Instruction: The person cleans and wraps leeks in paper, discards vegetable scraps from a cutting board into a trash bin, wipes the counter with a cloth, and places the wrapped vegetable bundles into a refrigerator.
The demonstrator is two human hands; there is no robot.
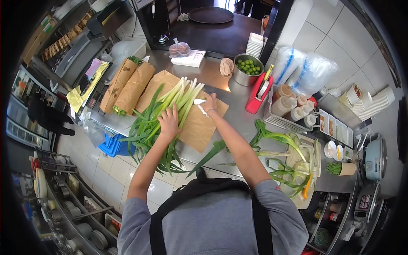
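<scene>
A bunch of green onions [174, 102] lies on brown paper [197, 129] on the steel counter, its white ends pointing away and its leaves hanging over the front edge. My left hand [170, 122] rests on the green stalks with its fingers spread. Just right of the white ends, my right hand [208, 104] has its fingers bent round a white item [199, 102], perhaps cloth or paper. Two brown paper bundles [135, 87] with greens at their ends lie to the left.
Behind stand a metal bowl of limes [248, 70] and a red tape dispenser [258, 93]. Right are a basket of sauce bottles [284, 106] and loose leaves on a board [299, 202]. Another person [44, 117] stands far left.
</scene>
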